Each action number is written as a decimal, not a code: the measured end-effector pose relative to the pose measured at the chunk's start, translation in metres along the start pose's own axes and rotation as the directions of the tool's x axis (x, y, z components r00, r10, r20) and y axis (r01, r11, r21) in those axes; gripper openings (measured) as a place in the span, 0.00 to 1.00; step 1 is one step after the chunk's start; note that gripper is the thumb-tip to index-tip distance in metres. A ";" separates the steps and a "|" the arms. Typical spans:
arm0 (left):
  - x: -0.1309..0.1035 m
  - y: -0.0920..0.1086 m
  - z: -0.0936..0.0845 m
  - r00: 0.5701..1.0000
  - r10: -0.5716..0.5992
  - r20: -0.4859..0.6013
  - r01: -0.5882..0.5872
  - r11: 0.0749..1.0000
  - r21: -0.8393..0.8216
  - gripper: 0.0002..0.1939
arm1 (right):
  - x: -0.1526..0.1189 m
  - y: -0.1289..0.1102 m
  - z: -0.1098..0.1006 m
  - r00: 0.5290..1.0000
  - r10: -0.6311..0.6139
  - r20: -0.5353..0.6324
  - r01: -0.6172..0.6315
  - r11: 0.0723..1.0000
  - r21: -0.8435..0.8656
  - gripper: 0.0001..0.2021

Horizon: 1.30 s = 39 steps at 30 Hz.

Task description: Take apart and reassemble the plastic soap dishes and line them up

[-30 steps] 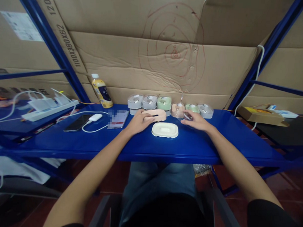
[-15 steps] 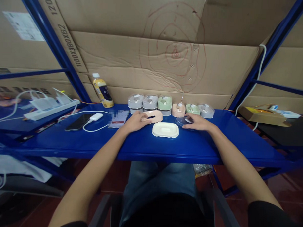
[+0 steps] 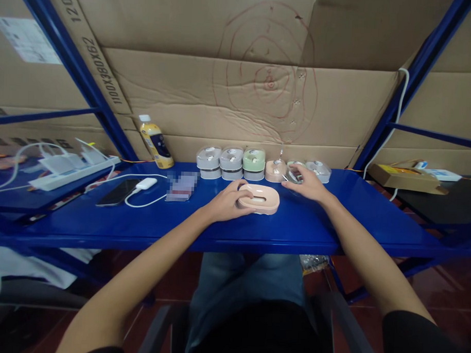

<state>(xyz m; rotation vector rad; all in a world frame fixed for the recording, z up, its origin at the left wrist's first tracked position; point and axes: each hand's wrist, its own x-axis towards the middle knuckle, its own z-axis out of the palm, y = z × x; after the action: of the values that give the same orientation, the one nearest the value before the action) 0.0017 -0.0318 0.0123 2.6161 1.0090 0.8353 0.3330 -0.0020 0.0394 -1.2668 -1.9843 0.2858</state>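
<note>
My left hand [image 3: 227, 203] is closed on the left end of a peach oval plastic cover [image 3: 272, 199] with a long slot in its middle. The cover lies over the cream oval tray, which is now almost wholly hidden; a pale patch shows through the slot. To the right and farther back, my right hand [image 3: 308, 184] grips a clear plastic lid [image 3: 293, 175] by its edge. That lid is see-through, partly hidden by the fingers, and in front of a green box in the back row.
Along the back stand stacked grey boxes [image 3: 209, 160], a stacked green box [image 3: 253, 161], a peach box [image 3: 275, 170] and a grey box [image 3: 318, 170], all clear-lidded. To the left are a yellow bottle [image 3: 156, 143], a phone [image 3: 117, 192], a white charger [image 3: 146, 183] and a blurred-out flat item [image 3: 182, 187].
My left hand has brought the peach cover right and nearer, onto the cream tray. My right hand has raised the clear lid off the table, towards the back row.
</note>
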 end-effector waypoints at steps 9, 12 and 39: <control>0.007 -0.009 0.007 0.986 -0.161 -0.040 0.151 0.972 -0.180 0.54 | -0.004 -0.035 0.031 0.924 -0.331 0.191 0.320 0.943 0.088 0.39; 0.008 -0.009 0.012 0.987 -0.158 -0.036 0.141 0.945 -0.295 0.61 | 0.001 -0.047 0.046 0.877 -0.407 0.255 0.410 0.911 0.041 0.40; 0.007 -0.011 0.016 0.991 -0.131 0.028 0.134 0.967 -0.215 0.63 | -0.005 -0.047 0.054 0.869 -0.305 0.389 0.330 0.944 0.002 0.41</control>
<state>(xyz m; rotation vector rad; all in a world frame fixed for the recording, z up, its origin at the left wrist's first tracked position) 0.0095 -0.0191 -0.0023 2.3416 1.0145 0.8431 0.2650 -0.0181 0.0254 -0.9473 -2.5193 0.3282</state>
